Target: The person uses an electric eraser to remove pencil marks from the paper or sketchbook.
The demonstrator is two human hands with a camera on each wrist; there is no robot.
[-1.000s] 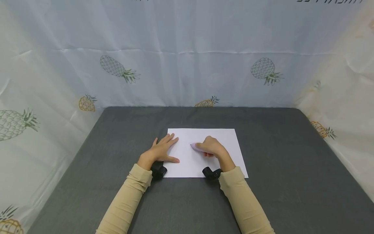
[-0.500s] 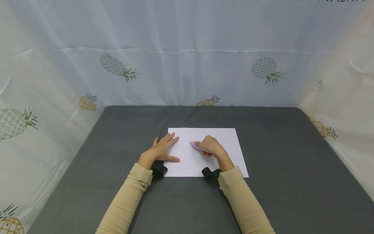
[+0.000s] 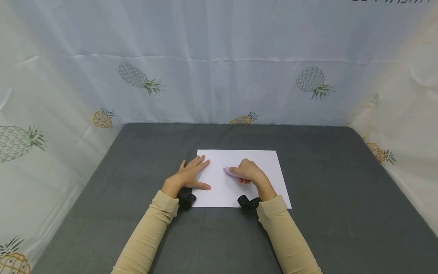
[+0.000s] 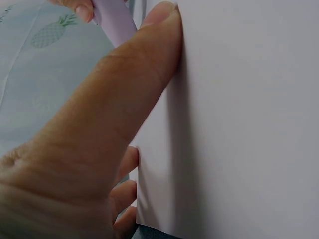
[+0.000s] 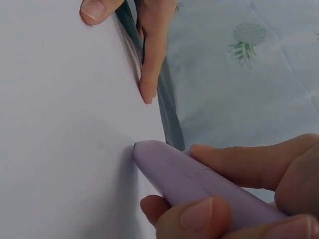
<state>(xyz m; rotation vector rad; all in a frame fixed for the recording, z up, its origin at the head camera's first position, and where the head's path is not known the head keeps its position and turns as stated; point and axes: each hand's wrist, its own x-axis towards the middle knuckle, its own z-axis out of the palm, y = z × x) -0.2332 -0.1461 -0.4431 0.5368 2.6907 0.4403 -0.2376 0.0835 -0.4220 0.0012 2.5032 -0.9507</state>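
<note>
A sheet of white paper [image 3: 219,196] lies flat on the dark grey table. My left hand [image 3: 186,177] rests on its left side, fingers and thumb spread; in the left wrist view that thumb [image 4: 124,74] stretches over the paper. With my right hand [image 3: 249,171] I grip a lavender pen-like tool [image 5: 199,184], thick-bodied and tapered, with a small dark tip. The tool lies tilted, its tip at the paper left of the sheet's middle. Its exact kind cannot be told, and my fingers hide its rear part.
The dark table [image 3: 328,171] extends around the sheet on all sides. Behind it and at both sides hang pale curtains [image 3: 219,87] printed with pineapples. A black wrist device [image 3: 248,202] sits at my right wrist, another [image 3: 187,201] at my left.
My right hand and the lavender tool have shifted slightly, a little away from me and then back toward me. My left hand stays in place on the paper.
</note>
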